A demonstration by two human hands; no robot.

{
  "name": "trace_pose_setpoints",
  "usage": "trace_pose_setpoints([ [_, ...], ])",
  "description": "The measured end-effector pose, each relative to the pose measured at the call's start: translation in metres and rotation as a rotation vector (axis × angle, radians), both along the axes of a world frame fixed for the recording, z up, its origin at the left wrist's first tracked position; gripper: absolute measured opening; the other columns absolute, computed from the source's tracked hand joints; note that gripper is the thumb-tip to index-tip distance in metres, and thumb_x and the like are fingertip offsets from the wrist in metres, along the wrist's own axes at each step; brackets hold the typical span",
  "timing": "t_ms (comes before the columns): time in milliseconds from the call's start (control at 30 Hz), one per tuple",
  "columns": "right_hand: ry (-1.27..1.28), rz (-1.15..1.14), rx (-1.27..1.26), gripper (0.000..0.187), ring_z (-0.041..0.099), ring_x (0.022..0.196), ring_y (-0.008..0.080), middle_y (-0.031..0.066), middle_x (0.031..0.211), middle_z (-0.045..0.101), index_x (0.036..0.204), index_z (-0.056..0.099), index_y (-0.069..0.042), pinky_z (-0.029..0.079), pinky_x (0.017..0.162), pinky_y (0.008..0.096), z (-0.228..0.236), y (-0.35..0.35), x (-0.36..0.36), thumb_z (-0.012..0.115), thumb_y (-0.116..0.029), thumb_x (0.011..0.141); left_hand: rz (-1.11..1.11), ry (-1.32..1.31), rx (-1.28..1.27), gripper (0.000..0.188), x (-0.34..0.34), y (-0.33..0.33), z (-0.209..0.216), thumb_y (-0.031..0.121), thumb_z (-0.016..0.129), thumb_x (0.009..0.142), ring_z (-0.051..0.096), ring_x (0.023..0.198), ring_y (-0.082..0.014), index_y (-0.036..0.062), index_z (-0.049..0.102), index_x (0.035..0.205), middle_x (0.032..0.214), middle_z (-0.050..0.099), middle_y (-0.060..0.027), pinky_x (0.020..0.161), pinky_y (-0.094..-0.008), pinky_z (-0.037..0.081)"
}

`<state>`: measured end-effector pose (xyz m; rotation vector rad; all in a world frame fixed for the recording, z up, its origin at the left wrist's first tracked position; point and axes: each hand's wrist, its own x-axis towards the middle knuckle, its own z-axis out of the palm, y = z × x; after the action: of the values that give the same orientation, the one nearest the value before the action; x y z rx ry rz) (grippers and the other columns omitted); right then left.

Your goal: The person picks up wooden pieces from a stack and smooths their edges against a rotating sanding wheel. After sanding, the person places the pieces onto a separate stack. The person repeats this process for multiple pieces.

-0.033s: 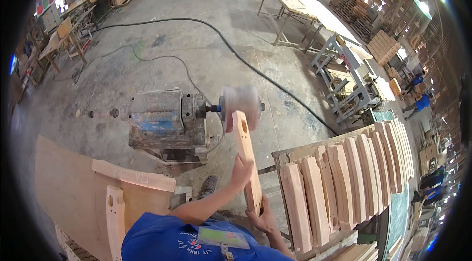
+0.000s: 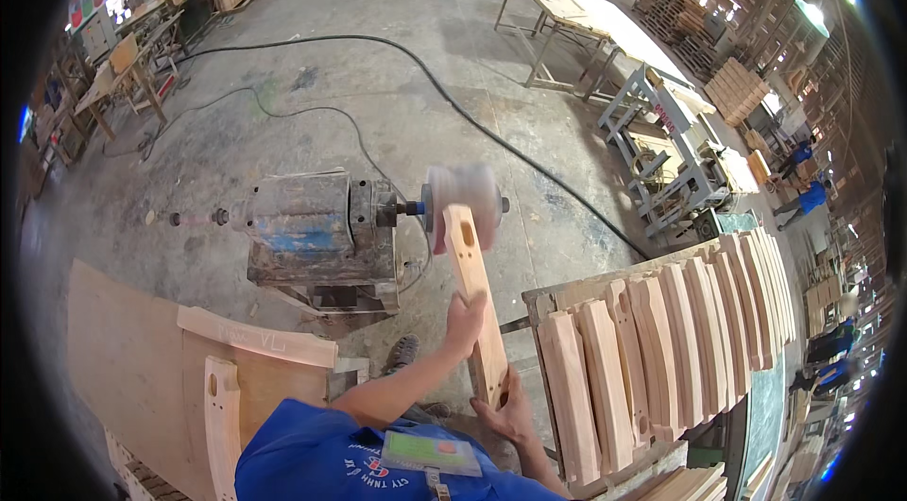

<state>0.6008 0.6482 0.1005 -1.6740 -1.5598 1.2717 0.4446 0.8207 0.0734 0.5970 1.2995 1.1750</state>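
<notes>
A pale wooden bar [image 2: 485, 336] with an oblong slot near its far end runs away from me, tilted slightly left. My left hand [image 2: 465, 320] is closed around its middle. Lower down, my right hand [image 2: 508, 409] grips the near end, thumb on one side and fingers partly hidden beneath. The bar's far end meets a pale, motion-blurred drum [image 2: 474, 185] on the shaft of a worn grey and blue motor [image 2: 300, 218]; exact contact is hidden behind the wood.
On the right, several similar wooden bars [image 2: 652, 326] lie side by side on a stand. At left, a plywood board [image 2: 123, 340] carries a curved wooden piece [image 2: 255, 339] and a slotted bar [image 2: 222, 425]. A black cable [image 2: 435, 76] crosses the floor beyond the motor.
The wooden bar's far end has shifted slightly away from me along the drum, and its slot shows a little more. Both hands have moved slightly with it, still gripping.
</notes>
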Motion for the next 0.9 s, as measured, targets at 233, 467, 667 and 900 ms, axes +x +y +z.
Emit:
trace_pose_setpoints([
  [233,1.228,0.057,-0.704,0.08,0.072,0.109,0.0297,0.0189,0.129,0.066,0.15,0.046,0.006,0.063,0.086,0.0447,0.022,0.082,0.006,0.085,-0.013,0.083,-0.1,-0.568,0.178,0.043,-0.009,0.061,0.035,0.037,0.066,0.106,0.071,0.094,-0.0275,0.0002,0.058,0.126,0.104,0.069,-0.0161,0.083,-0.0445,0.059],
  [467,-0.077,0.024,-0.121,0.083,0.064,0.075,0.0151,0.0057,0.098,0.061,0.157,0.03,-0.005,0.058,0.065,0.0361,0.002,0.079,-0.014,0.075,-0.005,0.087,-0.254,1.01,0.988,0.049,-0.025,0.07,0.034,0.021,0.064,0.1,0.033,0.154,-0.0415,0.0006,0.058,0.144,0.153,0.052,-0.0206,0.128,-0.0587,0.026],
  [667,0.09,-0.016,-0.218,0.101,0.066,0.111,0.0419,0.0256,0.136,0.058,0.165,0.018,-0.008,0.053,0.098,0.0503,0.007,0.085,-0.018,0.078,-0.013,0.084,-0.316,0.875,1.029,0.04,-0.038,0.086,0.029,0.008,0.061,0.094,0.03,0.157,-0.042,0.0033,0.069,0.133,0.153,0.056,-0.0123,0.13,-0.0611,0.022],
  [900,0.451,-0.045,-0.499,0.093,0.063,0.087,0.0166,0.0094,0.114,0.057,0.161,0.026,-0.011,0.056,0.065,0.0316,0.005,0.088,-0.018,0.077,-0.007,0.083,-0.351,0.904,1.003,0.038,-0.041,0.093,0.026,0.006,0.061,0.093,0.031,0.157,-0.041,0.0031,0.071,0.13,0.155,0.055,-0.0115,0.13,-0.0605,0.022],
])
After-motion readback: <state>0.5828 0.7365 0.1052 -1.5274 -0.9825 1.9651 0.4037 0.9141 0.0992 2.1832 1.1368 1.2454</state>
